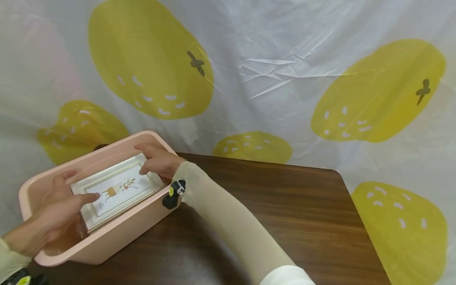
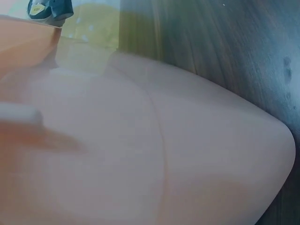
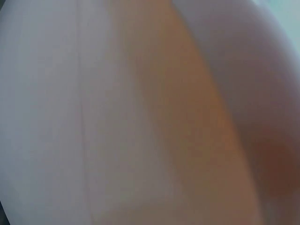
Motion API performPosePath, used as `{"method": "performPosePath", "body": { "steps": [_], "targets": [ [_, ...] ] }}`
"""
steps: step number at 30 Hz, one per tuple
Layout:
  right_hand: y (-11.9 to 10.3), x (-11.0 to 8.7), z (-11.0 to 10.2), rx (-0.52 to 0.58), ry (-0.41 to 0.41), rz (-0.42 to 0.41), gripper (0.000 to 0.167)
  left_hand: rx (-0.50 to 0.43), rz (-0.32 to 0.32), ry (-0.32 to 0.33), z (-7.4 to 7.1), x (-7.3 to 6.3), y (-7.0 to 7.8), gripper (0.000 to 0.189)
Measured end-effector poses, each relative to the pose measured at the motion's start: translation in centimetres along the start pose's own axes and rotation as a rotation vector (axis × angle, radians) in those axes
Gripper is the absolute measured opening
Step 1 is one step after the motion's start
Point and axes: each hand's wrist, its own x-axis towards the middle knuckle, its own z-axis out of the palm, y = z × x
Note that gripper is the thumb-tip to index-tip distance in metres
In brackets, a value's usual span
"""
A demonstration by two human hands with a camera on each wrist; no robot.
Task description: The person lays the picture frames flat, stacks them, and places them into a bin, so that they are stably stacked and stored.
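A white picture frame (image 1: 121,187) with a small animal and leafy sprigs on its print lies tilted inside a pink plastic basin (image 1: 122,228). At its left end my left hand (image 1: 64,202) grips it, thumb over the front. My right hand (image 1: 160,160) holds the opposite end, also with the thumb on the face. Fingers beneath or behind the frame are partly hidden. In the left wrist view the basin's pale wall (image 2: 215,140) fills most of the picture. The right wrist view is blurred, with a pinkish surface (image 3: 47,117) close up.
The basin stands at the left of a dark brown wooden table (image 1: 303,209). Behind the table hangs a white cloth (image 1: 263,79) printed with big yellow fruit. A small dark object (image 1: 101,147) shows behind the basin's far rim.
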Motion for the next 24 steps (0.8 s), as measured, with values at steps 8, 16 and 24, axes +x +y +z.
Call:
{"method": "performPosePath", "body": {
  "steps": [8,16,24],
  "targets": [
    [0.1,0.0,-0.1,-0.070,0.013,-0.024,0.083,-0.052,0.049,0.013,0.2,0.1,0.1,0.097],
    [-0.3,-1.3,-1.6,-0.188,0.038,-0.106,0.075,-0.138,0.054,0.012,0.7,0.2,1.1,0.093],
    [-1.0,-3.6,-1.7,-0.203,0.027,-0.201,0.070,-0.123,0.080,0.015,-0.1,-0.3,1.1,0.087]
  ]
}}
